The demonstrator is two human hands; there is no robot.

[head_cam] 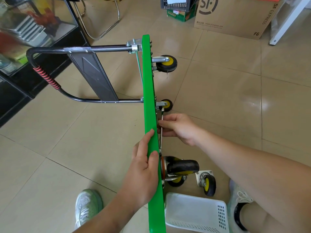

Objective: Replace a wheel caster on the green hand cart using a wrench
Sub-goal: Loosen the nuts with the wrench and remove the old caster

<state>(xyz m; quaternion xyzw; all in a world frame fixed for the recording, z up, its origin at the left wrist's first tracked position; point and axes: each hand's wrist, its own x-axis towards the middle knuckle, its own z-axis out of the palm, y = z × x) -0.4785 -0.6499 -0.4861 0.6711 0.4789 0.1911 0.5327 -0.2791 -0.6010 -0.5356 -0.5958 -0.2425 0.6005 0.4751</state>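
Cart: the green hand cart (149, 91) is stood on its side edge on the tiled floor, so the platform is seen edge-on as a narrow green strip running from top centre to the bottom of the frame.
Handle: the black handle (50, 78), wrapped in part with red cord, is seen to the left of the platform, in the left half of the frame.
Left hand: the left hand (144, 165) is closed around the platform's upper edge in the lower centre, with the fingers laid along the left face and the thumb hooked over the edge.
Right hand: the right hand (180, 128) is held just right of the platform at centre frame; the wrench is pinched between thumb and curled fingers.
Wrench: the wrench (161, 115) is held upright alongside the underside of the platform, its upper end set against the base of the middle caster. Whether it is seated on a nut cannot be told.
Mounted casters: three are seen on the underside – an upper caster (166, 63), a middle caster (166, 105) right above the right hand, and a lower caster (181, 167) beside the left hand.
Loose caster: a loose caster (207, 183) is lying on the floor at lower right, just beyond the basket and apart from the cart.
Basket: a white plastic basket (193, 212) is placed at bottom centre-right, close against the platform.
Shoes: a left shoe (87, 206) and a right shoe (239, 200) are seen on either side of the cart.
Surroundings: a cardboard box (235, 14) is seen at upper right and a glass cabinet (25, 31) at upper left.
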